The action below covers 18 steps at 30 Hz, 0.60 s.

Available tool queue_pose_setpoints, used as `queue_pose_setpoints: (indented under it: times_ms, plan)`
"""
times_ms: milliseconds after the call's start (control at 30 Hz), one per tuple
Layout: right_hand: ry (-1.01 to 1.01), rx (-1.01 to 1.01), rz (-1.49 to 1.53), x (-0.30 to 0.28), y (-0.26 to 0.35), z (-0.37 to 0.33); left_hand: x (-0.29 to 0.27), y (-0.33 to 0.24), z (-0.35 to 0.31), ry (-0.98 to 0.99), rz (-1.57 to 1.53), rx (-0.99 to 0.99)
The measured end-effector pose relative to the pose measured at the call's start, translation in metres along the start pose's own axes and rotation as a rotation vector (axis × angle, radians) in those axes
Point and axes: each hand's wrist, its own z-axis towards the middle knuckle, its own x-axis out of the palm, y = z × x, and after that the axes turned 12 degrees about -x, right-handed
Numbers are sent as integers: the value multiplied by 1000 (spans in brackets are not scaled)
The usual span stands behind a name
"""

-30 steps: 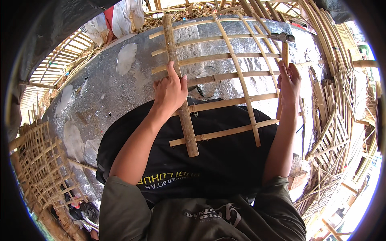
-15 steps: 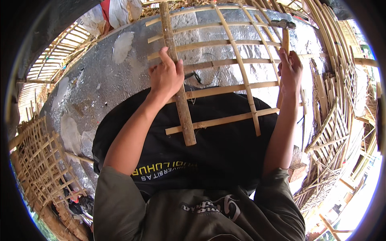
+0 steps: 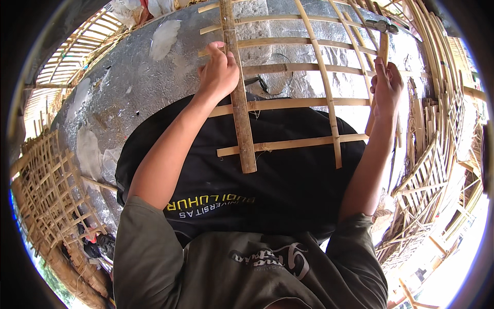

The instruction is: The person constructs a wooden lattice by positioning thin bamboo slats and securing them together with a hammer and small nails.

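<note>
Black cloth (image 3: pixel 216 170) sits closest, lower middle of the frame, with the bamboo lattice (image 3: pixel 322 68) running from there up through the upper middle. Left hand (image 3: pixel 219 72) is curled at the thick slat (image 3: pixel 240 110), can't tell if it's gripping; right hand (image 3: pixel 387 87) is wrapped round the hammer (image 3: pixel 382 27), upper right. Everything's slid higher since a second ago, probably just the view tilting, so the lattice looks no different. Silver sheet (image 3: pixel 134 72) behind

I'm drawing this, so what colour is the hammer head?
The hammer head is grey, best in the head view.
</note>
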Motion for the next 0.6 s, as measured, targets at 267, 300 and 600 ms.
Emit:
queue_pose_setpoints:
  times_ms: [267,300,600]
  plan:
    - [26,-12,9,0,-4,0,-6,-6,-2,53,-26,-62]
    - [23,-16,16,0,-3,-1,-6,-7,-3,69,-30,-72]
    - [39,-12,-8,4,-3,-1,-9,-7,-3,117,-25,-76]
